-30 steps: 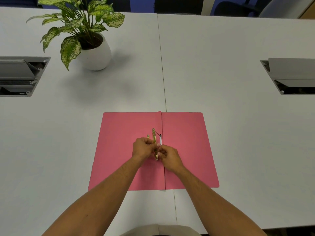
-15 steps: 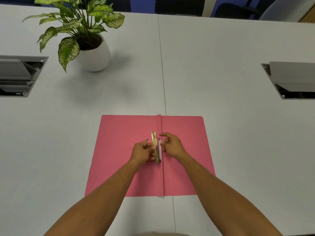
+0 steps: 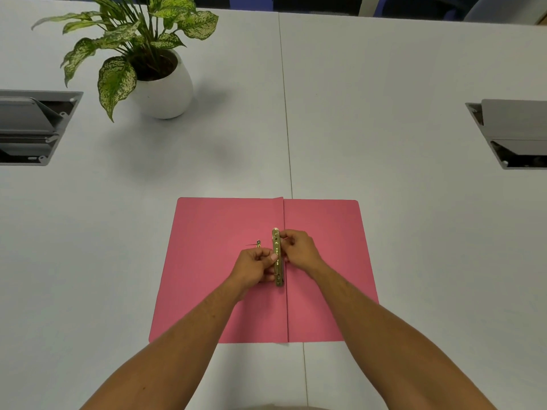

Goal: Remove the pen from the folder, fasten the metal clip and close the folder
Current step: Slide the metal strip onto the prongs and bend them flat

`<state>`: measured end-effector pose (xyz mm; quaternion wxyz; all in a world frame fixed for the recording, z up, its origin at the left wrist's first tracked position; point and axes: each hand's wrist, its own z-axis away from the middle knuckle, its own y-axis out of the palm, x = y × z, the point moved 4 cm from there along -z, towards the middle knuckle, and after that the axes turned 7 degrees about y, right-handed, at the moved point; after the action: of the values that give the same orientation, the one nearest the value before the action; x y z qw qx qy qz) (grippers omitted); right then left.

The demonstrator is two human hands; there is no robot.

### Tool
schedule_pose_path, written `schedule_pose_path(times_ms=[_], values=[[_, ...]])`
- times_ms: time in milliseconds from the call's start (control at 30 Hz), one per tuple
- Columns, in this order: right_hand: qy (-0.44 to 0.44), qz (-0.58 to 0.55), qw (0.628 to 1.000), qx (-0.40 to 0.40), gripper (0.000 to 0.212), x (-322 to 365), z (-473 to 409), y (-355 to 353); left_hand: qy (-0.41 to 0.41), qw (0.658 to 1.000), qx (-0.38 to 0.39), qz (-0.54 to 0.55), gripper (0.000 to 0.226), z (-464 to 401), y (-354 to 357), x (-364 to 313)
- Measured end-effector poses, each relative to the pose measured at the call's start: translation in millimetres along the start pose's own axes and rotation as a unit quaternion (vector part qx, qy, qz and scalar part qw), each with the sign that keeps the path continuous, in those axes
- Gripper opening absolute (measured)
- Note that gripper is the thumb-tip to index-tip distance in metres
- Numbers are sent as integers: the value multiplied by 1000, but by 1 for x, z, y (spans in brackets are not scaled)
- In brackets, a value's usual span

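The pink folder (image 3: pixel 213 276) lies open and flat on the white table. Along its spine runs the gold metal clip (image 3: pixel 277 247), a long bar. A small metal prong (image 3: pixel 258 243) stands up just left of it. My left hand (image 3: pixel 256 269) pinches the bar's lower half from the left. My right hand (image 3: pixel 299 250) is curled against the bar's upper half from the right. It covers the spot where the white pen lies, so the pen itself is hidden under the fingers.
A potted plant (image 3: pixel 161 84) in a white pot stands at the far left. Open grey cable hatches sit in the table at the left edge (image 3: pixel 32 128) and the right edge (image 3: pixel 515 134). A table seam (image 3: pixel 285 113) runs down the middle.
My right hand moved from the clip's lower end to its upper half and closed over the white pen. The left hand stayed on the bar. The camera shifted slightly.
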<state>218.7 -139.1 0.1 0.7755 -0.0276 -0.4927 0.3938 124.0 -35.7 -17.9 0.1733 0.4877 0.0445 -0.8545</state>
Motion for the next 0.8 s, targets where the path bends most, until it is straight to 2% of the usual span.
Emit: schedule_pose_path(times_ms=[100, 400, 667, 800], values=[[1, 0, 1000, -1, 19, -2, 0, 1, 7, 1000, -7, 9, 18, -1, -1, 1], [6, -16, 1000, 4, 19, -5, 1, 2, -4, 1000, -18, -22, 10, -5, 0, 2], [46, -114, 992, 1, 24, -14, 13, -1, -9, 998, -33, -55, 15, -13, -1, 5], [44, -119, 992, -13, 24, -22, 20, -1, -3, 995, -41, -88, 20, -14, 2, 7]])
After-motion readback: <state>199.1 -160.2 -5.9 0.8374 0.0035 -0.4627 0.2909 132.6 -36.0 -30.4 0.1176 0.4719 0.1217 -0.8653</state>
